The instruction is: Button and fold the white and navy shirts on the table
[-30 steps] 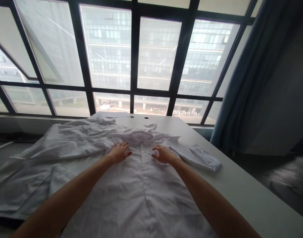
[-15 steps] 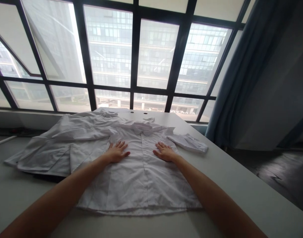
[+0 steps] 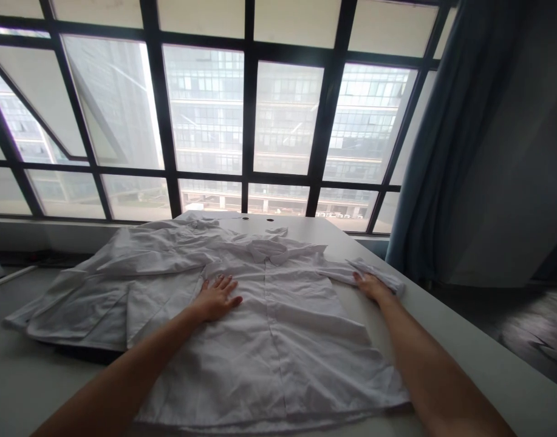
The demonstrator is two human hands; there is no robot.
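Note:
A white button-up shirt (image 3: pixel 246 358) lies spread front side up, its collar (image 3: pixel 265 250) pointing toward the window. My left hand (image 3: pixel 217 298) rests flat on the left part of its chest, fingers spread. Out to the right, my right hand (image 3: pixel 370 286) is at the lower edge of the shirt's sleeve (image 3: pixel 342 271), with fingers closed on the cloth; the sleeve partly hides the fingertips. More white garments (image 3: pixel 160 252) lie in a rumpled layer to the left, touching the shirt.
The white table (image 3: pixel 451 321) carries the clothes; two dark round holes are near its far end. Behind it stands a dark-framed window (image 3: pixel 205 115), with one pane tilted at the left. A blue-grey curtain (image 3: pixel 435 170) hangs on the right. Something dark lies under the left garments.
My right hand has left the shirt's chest, moving right to the sleeve and closing on it. My left hand stays flat on the cloth. The camera view has tipped up slightly.

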